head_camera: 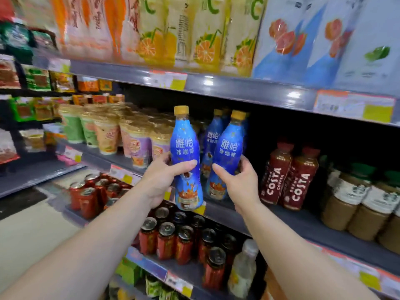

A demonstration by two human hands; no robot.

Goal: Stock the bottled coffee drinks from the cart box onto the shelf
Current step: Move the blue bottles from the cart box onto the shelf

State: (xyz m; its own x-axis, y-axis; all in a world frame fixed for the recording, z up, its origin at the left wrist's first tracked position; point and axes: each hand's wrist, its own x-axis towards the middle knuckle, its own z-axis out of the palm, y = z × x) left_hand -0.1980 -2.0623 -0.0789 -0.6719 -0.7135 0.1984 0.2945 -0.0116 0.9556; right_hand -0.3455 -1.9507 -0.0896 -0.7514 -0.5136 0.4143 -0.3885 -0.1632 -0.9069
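Note:
My left hand [161,180] grips a blue coffee bottle [185,148] with a yellow cap, upright, just in front of the middle shelf's edge [281,221]. Beside it my right hand [239,180] grips a second blue coffee bottle [227,152], tilted slightly right, with its base over the shelf's front. Behind these two, more blue bottles [213,135] stand on the shelf. The cart box is out of view.
Red Costa bottles [289,176] stand right of the blue ones, with brown jars [355,204] further right. Cup drinks [134,139] fill the shelf's left part. Red cans [173,237] sit on the shelf below. Juice cartons [194,31] line the shelf above.

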